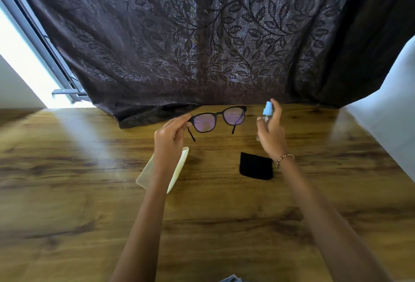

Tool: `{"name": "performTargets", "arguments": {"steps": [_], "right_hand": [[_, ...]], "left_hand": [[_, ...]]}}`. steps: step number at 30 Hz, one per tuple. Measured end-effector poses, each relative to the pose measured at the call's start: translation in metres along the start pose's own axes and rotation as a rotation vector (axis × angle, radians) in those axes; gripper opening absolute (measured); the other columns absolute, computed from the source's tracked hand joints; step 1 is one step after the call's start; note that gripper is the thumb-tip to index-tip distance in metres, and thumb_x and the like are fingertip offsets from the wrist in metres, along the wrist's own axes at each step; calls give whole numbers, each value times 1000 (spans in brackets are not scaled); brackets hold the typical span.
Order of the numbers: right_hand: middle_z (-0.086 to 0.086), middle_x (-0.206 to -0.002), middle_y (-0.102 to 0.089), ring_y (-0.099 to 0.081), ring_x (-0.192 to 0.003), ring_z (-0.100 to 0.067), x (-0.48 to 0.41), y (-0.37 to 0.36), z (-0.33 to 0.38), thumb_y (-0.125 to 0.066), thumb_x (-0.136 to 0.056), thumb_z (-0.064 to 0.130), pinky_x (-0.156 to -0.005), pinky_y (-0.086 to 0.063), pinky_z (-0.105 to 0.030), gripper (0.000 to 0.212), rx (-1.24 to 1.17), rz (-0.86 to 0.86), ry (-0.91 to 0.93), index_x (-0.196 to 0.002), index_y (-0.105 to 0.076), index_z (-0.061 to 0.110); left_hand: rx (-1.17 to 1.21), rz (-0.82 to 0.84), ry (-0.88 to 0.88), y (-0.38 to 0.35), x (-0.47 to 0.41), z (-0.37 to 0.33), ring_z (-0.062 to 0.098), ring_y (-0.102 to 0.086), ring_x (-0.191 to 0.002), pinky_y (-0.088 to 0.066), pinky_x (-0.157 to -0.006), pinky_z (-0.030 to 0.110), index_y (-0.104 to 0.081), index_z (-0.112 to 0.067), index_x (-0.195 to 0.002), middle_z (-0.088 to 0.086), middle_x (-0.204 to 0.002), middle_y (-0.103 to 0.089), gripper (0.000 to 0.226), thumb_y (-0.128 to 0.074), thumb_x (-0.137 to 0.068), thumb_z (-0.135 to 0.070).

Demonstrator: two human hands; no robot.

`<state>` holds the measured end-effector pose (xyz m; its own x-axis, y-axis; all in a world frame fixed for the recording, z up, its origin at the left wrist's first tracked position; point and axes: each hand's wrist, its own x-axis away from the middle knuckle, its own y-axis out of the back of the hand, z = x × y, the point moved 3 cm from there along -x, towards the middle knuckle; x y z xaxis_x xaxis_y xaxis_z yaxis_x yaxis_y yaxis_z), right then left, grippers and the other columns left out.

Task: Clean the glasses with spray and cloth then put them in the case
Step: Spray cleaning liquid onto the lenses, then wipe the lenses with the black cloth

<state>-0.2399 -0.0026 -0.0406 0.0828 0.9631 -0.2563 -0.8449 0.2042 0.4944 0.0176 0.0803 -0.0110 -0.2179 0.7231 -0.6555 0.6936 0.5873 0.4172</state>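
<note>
The left hand [170, 133] pinches the glasses [219, 119] above the worktop [89, 192]; the right hand [270, 129] grips the spray [267, 111], its fill unclear. The case [179, 169], seemingly closed, and cloth [256, 166] lie on it.

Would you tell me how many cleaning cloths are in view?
1: the black cloth on the table near the right hand; a grey scrap at the bottom edge is unclear.

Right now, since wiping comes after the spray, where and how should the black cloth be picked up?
Probably pinch the black cloth at its left edge from above: it lies flat on the table, so only an edge lifts, and the wrist of the right hand hangs at its right corner.
</note>
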Motion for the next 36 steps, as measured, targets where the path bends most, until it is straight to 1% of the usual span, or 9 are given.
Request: {"name": "performTargets", "arguments": {"steps": [2,5,9,15,19,23,29,32,36], "right_hand": [[-4,-83,-62,-64,-60,-22,-4,-7,-18,-48,-99,25,-51,-56,-27,61,14,23,-42,-148,-12,30],[-3,-96,-60,-67,-80,-31,-9,-16,-37,-57,-95,24,-66,-59,-44,62,28,29,-102,-145,-20,25],[-1,-106,-56,-57,-104,-26,-9,-25,-54,-63,-90,15,-69,-43,-21,50,75,21,-139,-134,-39,16],[-13,-118,-59,-53,-114,-34,-9,-26,-60,-65,-89,19,-90,-49,-45,49,127,81,-211,-132,-44,9],[-12,-123,-59,-54,-118,-30,-4,-21,-61,-73,-84,20,-95,-48,-41,63,139,115,-261,-137,-41,9],[-9,-124,-60,-56,-115,-26,8,-6,-74,-85,-70,27,-89,-48,-34,76,152,120,-381,-132,-45,9],[-2,-106,-60,-49,-112,-25,31,11,-88,-81,-74,31,-82,-36,-28,28,365,222,-370,-93,-69,14],[4,-91,-57,-52,-103,-21,36,8,-78,-74,-82,25,-80,-40,-27,13,390,288,-296,-84,-67,14],[8,-80,-60,-58,-84,-14,39,5,-59,-70,-84,19,-60,-38,-16,12,180,292,-322,-85,-58,17]], "left_hand": [[2,-7,3,0,0,0,8,-64,-86,-45,-82,3,-66,2,-109,0,-93,-67,29,-58,-84,13],[-5,-6,6,0,1,0,12,-65,-88,-46,-84,5,-66,2,-109,12,-96,-72,28,-58,-84,12],[-9,-7,8,1,1,0,13,-65,-88,-46,-84,6,-66,3,-108,14,-96,-72,28,-58,-84,13],[-4,2,12,2,1,0,12,-65,-88,-46,-84,5,-66,3,-109,14,-96,-72,27,-58,-84,12],[3,10,21,-1,0,1,12,-64,-90,-45,-84,4,-66,4,-109,14,-98,-71,27,-59,-84,11],[6,14,6,-4,-2,-2,12,-64,-88,-45,-84,3,-66,5,-108,15,-97,-71,27,-59,-84,13],[21,7,-13,-7,-8,-7,10,-64,-85,-46,-82,5,-66,5,-108,13,-93,-72,30,-57,-82,17],[27,-3,-28,-9,-10,-12,10,-64,-84,-47,-83,6,-67,5,-107,13,-90,-72,30,-56,-82,18],[36,-11,-19,-8,-11,-17,9,-64,-85,-46,-84,7,-67,4,-107,12,-91,-72,29,-54,-84,16]]}}
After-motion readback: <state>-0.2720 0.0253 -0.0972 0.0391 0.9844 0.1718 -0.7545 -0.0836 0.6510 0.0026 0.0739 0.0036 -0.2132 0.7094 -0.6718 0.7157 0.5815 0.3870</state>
